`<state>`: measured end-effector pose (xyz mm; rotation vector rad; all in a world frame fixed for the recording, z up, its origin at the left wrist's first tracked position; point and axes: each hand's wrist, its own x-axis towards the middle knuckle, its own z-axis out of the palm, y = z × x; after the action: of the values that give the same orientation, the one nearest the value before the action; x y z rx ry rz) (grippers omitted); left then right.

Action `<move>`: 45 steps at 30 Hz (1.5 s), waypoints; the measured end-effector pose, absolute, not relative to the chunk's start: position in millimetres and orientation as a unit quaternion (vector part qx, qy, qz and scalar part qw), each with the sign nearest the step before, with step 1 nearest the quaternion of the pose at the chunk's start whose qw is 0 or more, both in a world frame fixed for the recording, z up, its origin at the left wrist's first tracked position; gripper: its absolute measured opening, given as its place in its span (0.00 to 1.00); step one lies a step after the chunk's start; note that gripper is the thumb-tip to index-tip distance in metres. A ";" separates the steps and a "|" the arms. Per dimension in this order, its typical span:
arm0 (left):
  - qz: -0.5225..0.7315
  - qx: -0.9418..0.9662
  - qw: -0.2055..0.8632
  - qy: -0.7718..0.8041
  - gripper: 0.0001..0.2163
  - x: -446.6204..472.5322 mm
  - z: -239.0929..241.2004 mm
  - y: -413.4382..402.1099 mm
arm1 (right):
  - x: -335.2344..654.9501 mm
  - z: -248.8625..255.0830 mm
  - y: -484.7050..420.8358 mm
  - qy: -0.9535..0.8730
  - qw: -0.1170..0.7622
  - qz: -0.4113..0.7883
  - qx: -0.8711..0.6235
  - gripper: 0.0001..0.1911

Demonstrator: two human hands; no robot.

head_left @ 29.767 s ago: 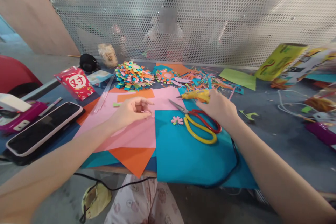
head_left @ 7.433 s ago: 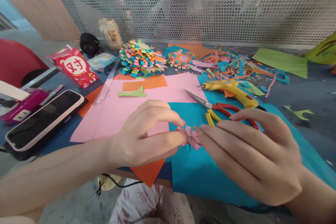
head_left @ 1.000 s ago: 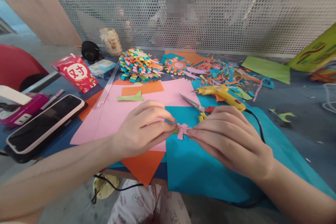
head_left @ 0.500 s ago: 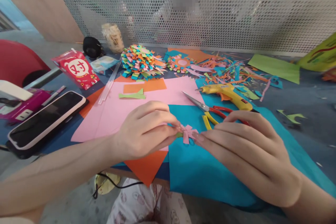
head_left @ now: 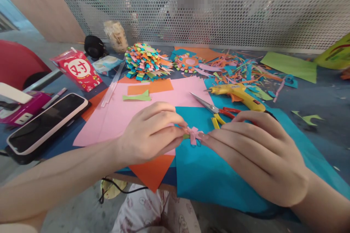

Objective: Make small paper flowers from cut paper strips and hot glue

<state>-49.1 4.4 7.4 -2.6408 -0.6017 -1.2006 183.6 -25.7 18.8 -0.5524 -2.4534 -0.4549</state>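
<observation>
The left hand [head_left: 149, 134] comes in from the left, over the pink sheet [head_left: 109, 123], thumb and fingers pinching the left side of the flower [head_left: 193, 137]; a scrap of green [head_left: 186, 136] shows at those fingertips. The pink flower sits in the narrow gap between the hands, over the left part of the blue sheet [head_left: 210, 178]; whether it rests on it, I cannot tell. Its petals splay out, so no clear long axis shows. Neither hand is nearer: both touch it. Just beyond it lie the scissors [head_left: 210, 107], then the glue gun [head_left: 239, 95] on the bench [head_left: 328, 98]. The right hand [head_left: 262, 156] reaches in from the right, its fingertips pinching a right-hand petal.
</observation>
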 end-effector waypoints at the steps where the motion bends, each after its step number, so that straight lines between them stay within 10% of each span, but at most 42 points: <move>1: -0.405 -0.887 0.080 -0.208 0.03 -48.7 6.9 4.7 | 183.4 18.8 -24.3 -0.919 0.289 -0.170 -0.209 0.15; 12: -0.399 -0.809 -0.270 -0.338 0.03 -40.9 8.0 5.5 | 172.7 6.8 -9.0 -0.868 0.359 0.025 -0.344 0.03; 22: -0.388 -0.775 -0.323 -0.381 0.08 -41.7 13.0 8.7 | 168.7 15.6 -11.9 -0.823 0.328 0.215 -0.411 0.06; 45: -0.446 -0.689 -0.419 -0.388 0.06 -45.2 8.0 17.0 | 172.4 11.5 -10.7 -0.854 0.304 0.185 -0.381 0.05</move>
<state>-45.2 17.0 8.0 -3.0408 -1.7117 -1.9685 172.4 -10.7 11.5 -1.0088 -2.2616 0.4898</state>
